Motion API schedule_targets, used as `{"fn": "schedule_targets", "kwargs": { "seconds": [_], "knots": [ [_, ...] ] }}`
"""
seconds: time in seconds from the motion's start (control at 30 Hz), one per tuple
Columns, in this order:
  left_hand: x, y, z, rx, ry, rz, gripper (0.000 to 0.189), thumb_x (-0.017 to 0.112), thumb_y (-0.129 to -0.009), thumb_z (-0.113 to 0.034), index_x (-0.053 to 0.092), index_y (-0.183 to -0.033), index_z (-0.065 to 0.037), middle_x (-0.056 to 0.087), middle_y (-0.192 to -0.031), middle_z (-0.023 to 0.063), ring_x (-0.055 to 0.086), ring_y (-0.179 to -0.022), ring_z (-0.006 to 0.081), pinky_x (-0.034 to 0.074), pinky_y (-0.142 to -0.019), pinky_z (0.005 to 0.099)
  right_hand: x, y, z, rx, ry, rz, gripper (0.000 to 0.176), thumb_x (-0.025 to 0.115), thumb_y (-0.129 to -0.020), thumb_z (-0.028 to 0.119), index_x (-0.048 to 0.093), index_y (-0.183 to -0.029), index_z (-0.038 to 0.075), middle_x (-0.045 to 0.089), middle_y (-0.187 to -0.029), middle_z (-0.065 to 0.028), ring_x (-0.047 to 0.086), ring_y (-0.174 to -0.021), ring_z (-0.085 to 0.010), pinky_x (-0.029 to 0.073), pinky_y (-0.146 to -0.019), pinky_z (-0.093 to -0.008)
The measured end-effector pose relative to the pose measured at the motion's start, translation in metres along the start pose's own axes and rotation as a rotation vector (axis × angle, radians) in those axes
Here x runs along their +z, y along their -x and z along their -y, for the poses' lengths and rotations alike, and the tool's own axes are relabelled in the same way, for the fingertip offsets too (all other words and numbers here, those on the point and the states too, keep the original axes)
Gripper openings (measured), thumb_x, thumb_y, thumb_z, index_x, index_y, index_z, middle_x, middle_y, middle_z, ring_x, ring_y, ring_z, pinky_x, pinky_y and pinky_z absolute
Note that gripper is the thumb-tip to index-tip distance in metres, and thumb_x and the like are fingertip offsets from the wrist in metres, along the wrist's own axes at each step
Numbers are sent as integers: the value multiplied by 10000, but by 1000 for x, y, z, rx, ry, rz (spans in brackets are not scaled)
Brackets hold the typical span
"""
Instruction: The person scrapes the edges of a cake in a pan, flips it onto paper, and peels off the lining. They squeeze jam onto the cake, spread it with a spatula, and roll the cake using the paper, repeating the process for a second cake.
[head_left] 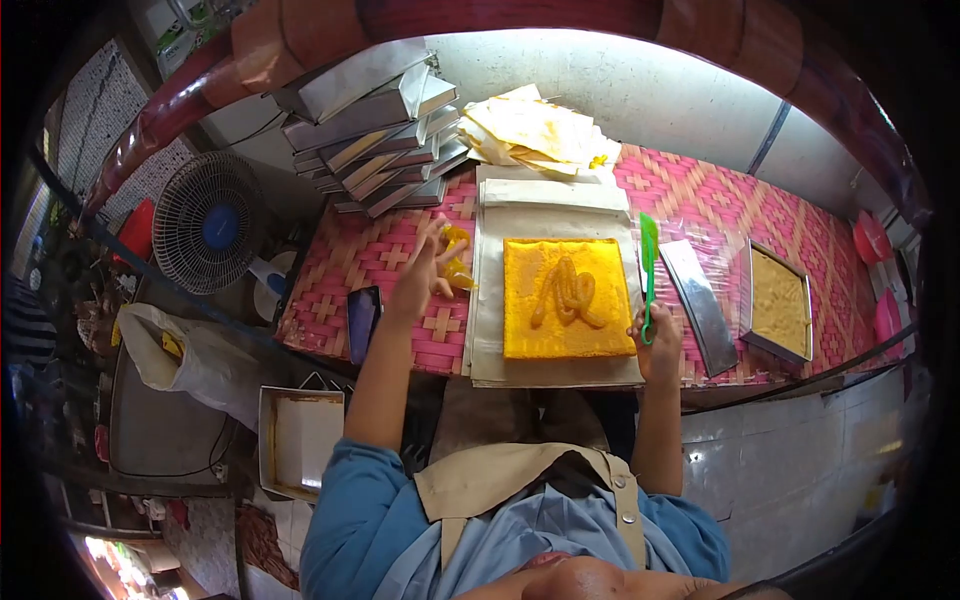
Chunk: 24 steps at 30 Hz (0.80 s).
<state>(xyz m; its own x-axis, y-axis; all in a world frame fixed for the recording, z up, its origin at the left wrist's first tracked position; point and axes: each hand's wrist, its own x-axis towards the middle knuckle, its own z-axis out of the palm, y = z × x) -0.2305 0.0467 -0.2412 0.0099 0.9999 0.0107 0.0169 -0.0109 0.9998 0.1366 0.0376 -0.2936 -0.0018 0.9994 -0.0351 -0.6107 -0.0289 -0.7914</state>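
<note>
A square yellow cake (570, 345) lies on a stack of pale paper sheets (555, 205), with a looped brown filling (567, 295) piped on its top. To the right of the cake, my right hand (657, 342) is closed around the handle of a green spatula (649, 250), whose blade points away from me. My left hand (425, 268) is left of the paper stack with its fingers apart, beside a crumpled yellow-smeared plastic piece (456, 262); whether it touches the plastic is unclear.
A metal blade (698, 305) and a tray of tan filling (780, 305) lie on the right. Stacked pans (380, 140) and yellow-stained papers (540, 130) stand at the back. A phone (364, 322) rests left, near a fan (215, 225). An empty pan (300, 440) sits below the table's left edge.
</note>
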Motion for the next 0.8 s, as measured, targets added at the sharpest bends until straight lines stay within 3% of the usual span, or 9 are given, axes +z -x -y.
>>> {"fn": "schedule_targets", "kwargs": {
  "seconds": [0.07,0.17,0.4,0.47,0.53,0.6,0.67,0.73,0.8],
  "knots": [
    [31,20,-10,285,369,113,841,370,-843,-681,102,-1456,-172,-8,-1529,93,317,-1314,355,530,-519,207,6,5,-6,-18,55,-32,142,482,-909,153,507,-984,35,529,-700,-57,512,-583,-124,449,-572,-254],
    [60,31,-5,451,516,236,825,298,-846,-701,80,-1464,-199,-83,-1530,20,299,-1331,327,540,-508,231,20,22,-2,-35,139,2,183,463,-899,135,496,-1044,29,536,-703,-70,519,-587,-126,444,-549,-247],
    [109,39,-1,284,831,380,958,286,-751,-808,-40,-1460,-252,-154,-1515,-47,239,-1347,365,576,-581,355,36,60,-16,-130,255,206,126,498,-923,107,550,-986,12,459,-602,-7,430,-496,-73,417,-499,-241],
    [114,37,1,267,819,437,983,269,-734,-826,-70,-1455,-251,-149,-1514,-52,191,-1356,378,580,-647,426,35,65,-12,-255,667,356,96,531,-915,67,547,-990,10,469,-615,4,437,-501,-57,397,-469,-214],
    [117,39,0,240,732,375,988,248,-722,-838,-95,-1449,-264,-153,-1513,-46,164,-1359,386,571,-700,463,38,71,-6,-247,664,343,122,561,-894,45,547,-1009,8,514,-635,-9,450,-506,-52,384,-457,-194],
    [120,44,-3,258,646,339,988,235,-715,-845,-138,-1436,-283,-185,-1507,-35,137,-1368,389,563,-714,475,46,76,2,-148,550,115,150,597,-881,84,573,-1013,18,584,-702,-6,493,-534,-39,402,-475,-199],
    [131,54,-9,477,325,37,1006,268,-738,-821,-230,-1408,-260,-251,-1488,-36,120,-1377,370,516,-786,518,45,78,-2,-177,585,86,158,596,-878,77,580,-1022,14,607,-736,-27,511,-549,-54,420,-494,-206],
    [138,59,-2,569,230,-23,1028,321,-742,-803,-257,-1396,-260,-296,-1473,19,40,-1383,394,474,-836,551,47,80,-4,-205,621,54,167,595,-874,71,586,-1030,11,630,-770,-48,529,-564,-70,438,-512,-214],
    [141,62,8,731,-34,-48,1034,362,-752,-778,-257,-1397,-258,-333,-1450,88,8,-1379,414,435,-871,586,54,84,-5,-403,1027,94,223,587,-868,54,575,-1085,5,651,-850,-100,613,-666,-145,491,-595,-256]
  ]
}}
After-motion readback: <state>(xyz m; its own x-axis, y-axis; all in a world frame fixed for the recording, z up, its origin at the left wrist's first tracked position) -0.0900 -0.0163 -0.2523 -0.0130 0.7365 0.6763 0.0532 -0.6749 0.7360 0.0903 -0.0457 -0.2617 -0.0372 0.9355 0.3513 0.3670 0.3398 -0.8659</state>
